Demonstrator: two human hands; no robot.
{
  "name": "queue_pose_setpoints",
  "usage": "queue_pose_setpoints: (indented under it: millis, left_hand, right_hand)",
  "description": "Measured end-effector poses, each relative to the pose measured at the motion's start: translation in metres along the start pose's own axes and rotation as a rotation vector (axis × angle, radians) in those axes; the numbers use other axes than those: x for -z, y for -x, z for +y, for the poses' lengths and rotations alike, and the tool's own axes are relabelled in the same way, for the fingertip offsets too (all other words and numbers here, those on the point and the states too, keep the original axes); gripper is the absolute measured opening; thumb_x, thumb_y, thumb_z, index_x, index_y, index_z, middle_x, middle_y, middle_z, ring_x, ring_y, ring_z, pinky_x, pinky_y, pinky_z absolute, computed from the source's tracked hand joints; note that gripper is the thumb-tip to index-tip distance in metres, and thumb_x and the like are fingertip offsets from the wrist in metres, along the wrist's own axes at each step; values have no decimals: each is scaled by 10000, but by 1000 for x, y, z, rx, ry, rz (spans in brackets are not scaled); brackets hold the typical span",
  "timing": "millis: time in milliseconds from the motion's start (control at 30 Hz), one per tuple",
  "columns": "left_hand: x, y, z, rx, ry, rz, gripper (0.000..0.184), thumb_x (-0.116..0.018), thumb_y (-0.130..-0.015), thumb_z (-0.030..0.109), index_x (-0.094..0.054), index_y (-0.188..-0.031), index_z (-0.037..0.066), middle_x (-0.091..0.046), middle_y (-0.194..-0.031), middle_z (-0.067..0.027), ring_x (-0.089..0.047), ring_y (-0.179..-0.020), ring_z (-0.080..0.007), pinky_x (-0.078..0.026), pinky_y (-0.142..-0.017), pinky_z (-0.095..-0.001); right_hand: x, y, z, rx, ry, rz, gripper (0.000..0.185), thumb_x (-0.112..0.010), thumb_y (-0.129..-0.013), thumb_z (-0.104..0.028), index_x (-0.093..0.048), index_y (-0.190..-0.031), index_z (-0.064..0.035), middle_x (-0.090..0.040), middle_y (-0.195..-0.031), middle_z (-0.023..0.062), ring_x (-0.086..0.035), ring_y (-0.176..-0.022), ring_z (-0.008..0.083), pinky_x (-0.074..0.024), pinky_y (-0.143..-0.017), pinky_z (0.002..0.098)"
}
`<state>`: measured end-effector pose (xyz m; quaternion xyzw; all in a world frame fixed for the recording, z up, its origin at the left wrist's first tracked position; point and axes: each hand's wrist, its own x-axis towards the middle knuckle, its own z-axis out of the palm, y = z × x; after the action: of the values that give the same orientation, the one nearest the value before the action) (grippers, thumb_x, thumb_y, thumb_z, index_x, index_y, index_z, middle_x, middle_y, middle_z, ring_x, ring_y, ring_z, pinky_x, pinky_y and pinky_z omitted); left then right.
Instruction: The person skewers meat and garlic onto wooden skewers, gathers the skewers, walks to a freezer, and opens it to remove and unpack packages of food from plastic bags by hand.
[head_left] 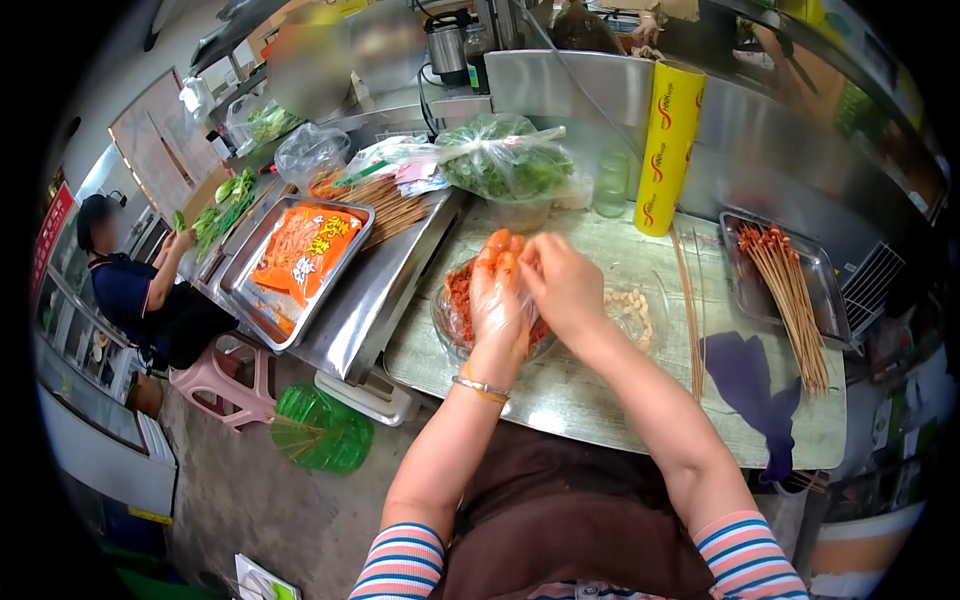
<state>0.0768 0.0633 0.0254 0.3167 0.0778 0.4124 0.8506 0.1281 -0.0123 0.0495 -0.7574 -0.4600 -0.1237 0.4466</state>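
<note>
My left hand (pixel 500 295), in a clear plastic glove with orange-red stains on the fingers, is held over a glass bowl (pixel 446 325) of red, chopped, sauce-coated food. Its fingers point up and away from me, stretched out. My bare right hand (pixel 565 290) is closed in a pinch right beside the gloved fingers. What is between its fingertips, if anything, is hidden. Just right of it sits a clear container (pixel 655 310) with small pale pieces. My forearms and hands cover part of the bowl.
Skewers with red tips (pixel 785 290) lie on a metal tray at right, near a purple cloth (pixel 750 385). Behind stand a yellow roll (pixel 670 150) and bagged greens (pixel 505 160). At left, a tray (pixel 360 215) holds an orange packet (pixel 308 250). A person (pixel 150 270) handles greens.
</note>
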Motion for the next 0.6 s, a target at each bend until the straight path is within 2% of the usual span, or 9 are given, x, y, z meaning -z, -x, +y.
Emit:
queue_pose_setpoints:
  millis: [100,167,233,267,300,367,433,467,600]
  left_hand:
    - [22,-10,18,-32,94,3,346,-531,-864,50,-439,-1197,27,-525,-1023,-97,-534,-944,-200,-484,-810,-317]
    - [38,-29,15,-142,112,85,346,-539,-863,77,-451,-1195,39,-528,-1000,-76,-535,-911,-171,-480,-789,-289]
    - [31,-27,8,-257,-126,29,367,-536,-875,126,-447,-1222,42,-541,-1039,-67,-529,-836,-140,-469,-767,-261]
    - [24,-26,-2,-389,-429,-18,389,-528,-881,137,-432,-1245,39,-538,-1090,-68,-532,-874,-141,-462,-783,-263]
    - [19,-24,-10,-515,-738,-59,411,-520,-887,148,-418,-1269,37,-535,-1140,-69,-535,-912,-142,-455,-798,-264]
    - [-7,1,0,-236,-715,-244,428,-523,-882,198,-407,-1257,28,-438,-1267,-199,-411,-1192,-316,-352,-969,-385]
    - [-18,22,1,-677,-1191,-279,452,-524,-871,178,-388,-1281,44,-368,-1313,-230,-368,-1212,-365,-332,-983,-384]
    - [-17,25,-4,-682,-1193,-272,452,-524,-871,178,-388,-1281,44,-368,-1313,-230,-368,-1212,-365,-332,-983,-384]
    - [-20,33,-20,-600,-1046,-215,510,-517,-857,122,-333,-1327,49,-272,-1385,-203,-285,-1272,-340,-284,-1016,-378]
  right_hand:
    - [22,29,-28,-229,-324,-49,90,-569,-816,-88,-536,-883,-37,-558,-848,73,-582,-731,186,-466,-634,332]
    - [26,70,-36,-139,-576,-90,209,-559,-843,-129,-539,-1019,-17,-577,-979,115,-597,-861,245,-473,-755,336]
    - [18,85,-43,61,-530,-90,384,-539,-869,-171,-473,-1198,17,-500,-1203,177,-491,-1129,282,-385,-945,347]
    - [13,89,-39,-69,-565,-194,495,-510,-892,-230,-378,-1301,15,-364,-1354,194,-315,-1289,263,-247,-1052,352]
    - [2,91,-31,-202,-652,-225,543,-430,-926,-319,-316,-1333,21,-340,-1380,160,-293,-1299,253,-215,-1066,352]
    - [0,81,-20,-230,-969,-224,584,-336,-947,-407,-283,-1350,11,-336,-1388,114,-293,-1297,244,-205,-1072,345]
    - [1,69,-14,-314,-1241,-228,601,-298,-947,-441,-275,-1357,-2,-333,-1389,102,-301,-1290,233,-212,-1071,343]
    - [1,67,-13,-429,-1501,-204,619,-261,-947,-475,-266,-1363,-15,-331,-1390,91,-308,-1284,223,-220,-1069,340]
    - [-6,69,-2,-333,-1564,-163,695,-209,-923,-555,-221,-1390,-40,-285,-1422,73,-254,-1314,204,-168,-1088,343]
